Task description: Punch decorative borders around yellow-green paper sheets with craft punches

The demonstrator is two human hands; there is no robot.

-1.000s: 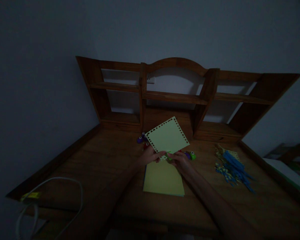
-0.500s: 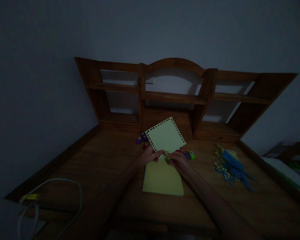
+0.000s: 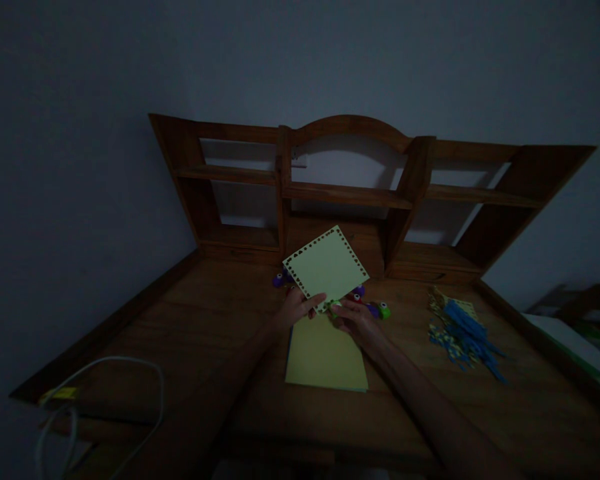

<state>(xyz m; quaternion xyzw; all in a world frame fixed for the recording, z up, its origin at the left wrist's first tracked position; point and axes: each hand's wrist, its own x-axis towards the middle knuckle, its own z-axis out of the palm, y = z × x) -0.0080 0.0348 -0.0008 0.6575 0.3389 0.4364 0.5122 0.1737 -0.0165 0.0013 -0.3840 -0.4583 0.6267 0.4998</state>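
My left hand [image 3: 296, 309] pinches the lower left edge of a pale yellow sheet of paper [image 3: 326, 267], thumb on top. Small cut-out shapes line several of its edges. At the sheet's near edge, my right hand [image 3: 356, 317] is closed on a small green craft punch [image 3: 335, 305], largely covered by the fingers. Below both hands lies a stack of yellow paper [image 3: 326, 357]. Purple punches [image 3: 279, 280] sit behind my left hand. Beyond my right hand are a red punch [image 3: 357, 298] and a green punch [image 3: 385, 311] with purple ones.
To the right lies a pile of blue shredded strips [image 3: 467, 327] with yellow bits. A wooden shelf unit [image 3: 350, 193] stands along the desk's back. At the front left a white cable [image 3: 130, 359] loops near a yellow item [image 3: 60, 393].
The bordered sheet has shifted slightly left and up, away from the right hand's side. More of the punches behind the right hand now show. Both hands keep their hold.
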